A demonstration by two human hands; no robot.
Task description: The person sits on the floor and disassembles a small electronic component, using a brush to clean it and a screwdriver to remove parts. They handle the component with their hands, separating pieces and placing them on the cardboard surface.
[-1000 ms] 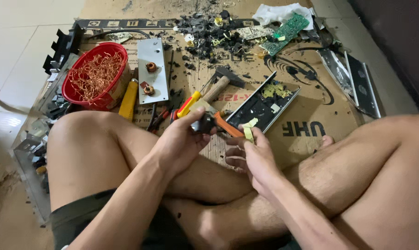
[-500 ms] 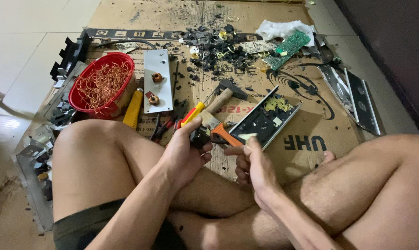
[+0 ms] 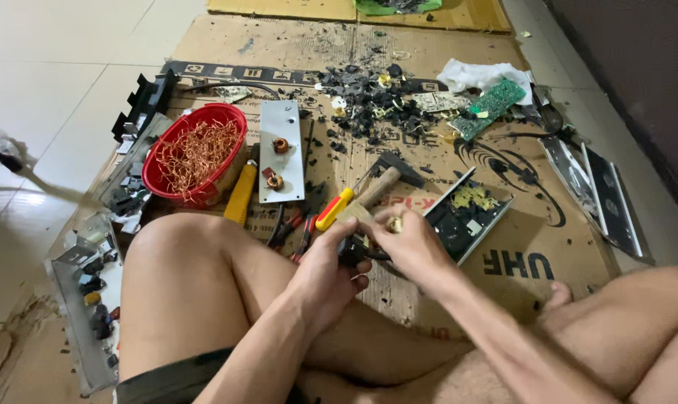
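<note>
Lower frame: bare crossed legs (image 3: 204, 299) on flattened cardboard sheet (image 3: 518, 247).

Centre: left hand (image 3: 325, 278) and right hand (image 3: 408, 243) pressed together, both clenched around a small dark component (image 3: 352, 251); a yellowish bit (image 3: 394, 223) pinched at the right fingertips. Exact grip hidden by the fingers.

Just beyond the hands: screwdriver with yellow-and-red handle (image 3: 334, 209), wooden-handled hammer (image 3: 380, 187), red-handled pliers (image 3: 290, 227) lying left of centre, and an open black tray of parts (image 3: 466, 217) to the right.

Left of centre: yellow-handled tool (image 3: 241, 193), grey metal plate (image 3: 281, 150) bearing two small copper coils (image 3: 281, 144), red bowl (image 3: 197, 150) heaped with copper wire. Lower left edge: metal chassis (image 3: 81, 299) with parts still mounted.

Upper centre: heap of black broken fragments (image 3: 369, 105); upper right: green circuit board (image 3: 489, 108), white cloth (image 3: 477, 75), black panels (image 3: 608, 198) along the right edge.

Progress, as judged: much stripping done, given the full bowl and debris heap; one piece in hand, coils on the plate and chassis parts left.

Open room: bare cardboard at lower right near the foot and at upper left; tiled floor beyond the left edge; tools crowding the space directly ahead of the hands; dark wall closing the right.
</note>
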